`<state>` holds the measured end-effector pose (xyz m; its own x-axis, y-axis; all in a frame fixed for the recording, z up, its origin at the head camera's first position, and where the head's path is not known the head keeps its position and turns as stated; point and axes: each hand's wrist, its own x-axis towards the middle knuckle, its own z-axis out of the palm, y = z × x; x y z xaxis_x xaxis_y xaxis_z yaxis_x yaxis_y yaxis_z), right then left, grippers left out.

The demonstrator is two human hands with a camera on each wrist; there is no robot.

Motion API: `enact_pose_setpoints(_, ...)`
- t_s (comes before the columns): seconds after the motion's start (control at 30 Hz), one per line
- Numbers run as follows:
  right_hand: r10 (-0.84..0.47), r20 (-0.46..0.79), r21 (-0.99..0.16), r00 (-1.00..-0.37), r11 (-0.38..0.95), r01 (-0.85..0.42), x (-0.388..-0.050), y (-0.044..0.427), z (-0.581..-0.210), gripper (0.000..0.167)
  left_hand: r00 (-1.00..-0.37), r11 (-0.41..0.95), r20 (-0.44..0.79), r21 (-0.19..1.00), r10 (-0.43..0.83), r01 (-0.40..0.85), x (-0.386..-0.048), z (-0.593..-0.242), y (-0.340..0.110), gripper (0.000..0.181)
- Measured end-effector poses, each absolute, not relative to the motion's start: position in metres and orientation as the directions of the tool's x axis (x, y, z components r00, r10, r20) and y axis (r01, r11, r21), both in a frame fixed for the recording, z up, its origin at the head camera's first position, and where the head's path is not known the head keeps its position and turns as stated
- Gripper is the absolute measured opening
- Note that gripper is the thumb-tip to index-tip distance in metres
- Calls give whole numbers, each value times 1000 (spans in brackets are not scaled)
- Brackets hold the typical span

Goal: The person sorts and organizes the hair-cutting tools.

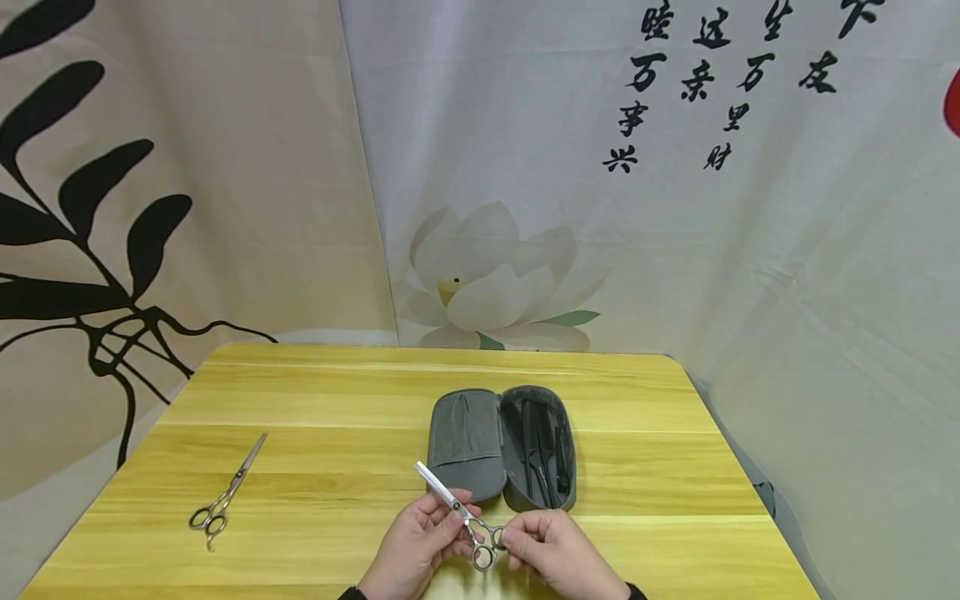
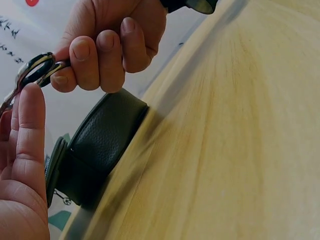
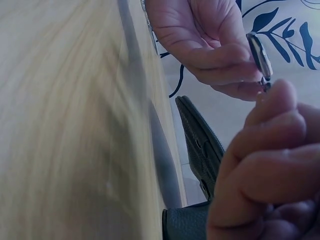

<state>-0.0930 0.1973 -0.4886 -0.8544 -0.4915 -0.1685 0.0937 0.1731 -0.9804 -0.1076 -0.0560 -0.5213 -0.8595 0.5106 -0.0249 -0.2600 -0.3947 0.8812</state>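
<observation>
A pair of silver thinning scissors (image 1: pixel 437 485), with a toothed blade pointing up and left, is held above the table's near side. My left hand (image 1: pixel 417 540) holds it around the pivot, thumb on top and fingers beneath. With thumb and forefinger my right hand (image 1: pixel 553 550) pinches one of the finger rings. In the left wrist view, the right hand (image 2: pixel 112 45) grips a ring while the left fingers (image 2: pixel 31 130) lie straight beside the handles. Just beyond the hands lies an open dark grey case (image 1: pixel 467 429); black tools (image 1: pixel 534 433), among them a comb, sit in its right half.
A second pair of silver scissors (image 1: pixel 238 479) lies on the left of the wooden table (image 1: pixel 337 400), tips pointing away. Printed cloth curtains (image 1: pixel 495 167) hang behind the table's far edge and along its sides.
</observation>
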Motion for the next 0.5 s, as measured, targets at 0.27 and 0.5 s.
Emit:
enact_pose_setpoints(0.27,-509,-170,-984,-844,131,119,-94,199,-492,46,-851,-408,8,880,524,-243,-107,-523,-56,40)
enact_pose_setpoints(0.5,-494,-181,-982,-851,137,130,-94,199,-492,46,-854,-399,29,892,519,-212,-108,-526,-58,39)
